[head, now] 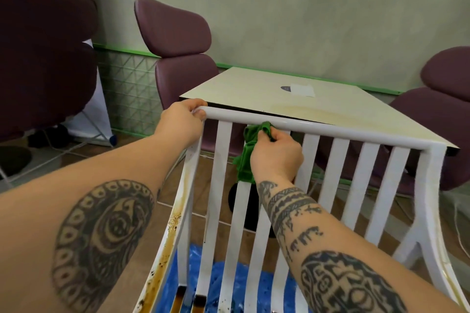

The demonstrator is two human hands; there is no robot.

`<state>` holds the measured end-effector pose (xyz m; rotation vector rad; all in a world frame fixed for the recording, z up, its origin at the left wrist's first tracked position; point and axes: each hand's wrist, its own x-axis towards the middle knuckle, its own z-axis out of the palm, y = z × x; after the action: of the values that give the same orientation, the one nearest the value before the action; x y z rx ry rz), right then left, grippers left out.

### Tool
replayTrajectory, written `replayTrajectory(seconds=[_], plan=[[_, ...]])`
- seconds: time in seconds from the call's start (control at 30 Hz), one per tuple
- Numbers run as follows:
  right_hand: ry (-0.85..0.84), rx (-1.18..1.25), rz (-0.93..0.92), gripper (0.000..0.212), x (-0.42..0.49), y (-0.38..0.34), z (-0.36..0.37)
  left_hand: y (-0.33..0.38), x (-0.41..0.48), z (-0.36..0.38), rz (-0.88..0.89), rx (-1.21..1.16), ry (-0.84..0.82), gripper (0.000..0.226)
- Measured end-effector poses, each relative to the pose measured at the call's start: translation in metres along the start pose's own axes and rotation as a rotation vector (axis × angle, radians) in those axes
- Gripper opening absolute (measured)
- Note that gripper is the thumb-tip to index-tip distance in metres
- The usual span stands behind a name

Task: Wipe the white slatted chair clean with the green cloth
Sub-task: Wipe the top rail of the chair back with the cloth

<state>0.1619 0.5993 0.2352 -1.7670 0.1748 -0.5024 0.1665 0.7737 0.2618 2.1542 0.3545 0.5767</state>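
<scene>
A view down along two tattooed forearms to a white slatted chair [338, 170], which fills the picture from the centre down to 6 o'clock, its back pushed against the near edge of a pale surface [254, 84] at 12 o'clock.

The left hand [185, 119], at 10 o'clock, grips the left end of the chair's top rail [330, 127]. Its fingers [197, 104] curl over the rail, most likely to steady the chair against the rubbing.

The right hand [276, 154], just right of centre, holds the green cloth [248, 157]. Its fingers [273, 134] are pressed together and pinch the bunched top of the cloth against the underside of the rail, where a slat joins it. The rest of the cloth hangs loose down the slat. That grip seems meant to work the cloth into the corner of the joint.

The chair is smooth, glossy white, with a rounded rail and flat, gently curved slats. Brown, rusty-looking streaks and specks [170, 241] run down its left frame at 7 o'clock, so much wiping appears to remain. The cloth looks soft, thin and crumpled.

A blue mottled sheet [229, 284] lies under the chair at 6 o'clock. On the surface lies a small white sheet of paper [302, 89]. Padded purple chairs [175, 33] with rounded backs stand around the surface, before a dull green wall [305, 7].
</scene>
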Motion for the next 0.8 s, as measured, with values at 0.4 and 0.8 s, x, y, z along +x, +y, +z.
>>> replayTrajectory(seconds=[0.4,0.8], plan=[[-0.14,-0.108,-0.728,0.025,0.0,-0.006,-0.006,-0.002,-0.004,-0.014,-0.042,-0.151,-0.146,0.039],[-0.409,-0.417,-0.962,0.035,-0.014,-0.009,0.039,-0.038,-0.031,-0.022,-0.364,-0.675,-0.288,0.068]])
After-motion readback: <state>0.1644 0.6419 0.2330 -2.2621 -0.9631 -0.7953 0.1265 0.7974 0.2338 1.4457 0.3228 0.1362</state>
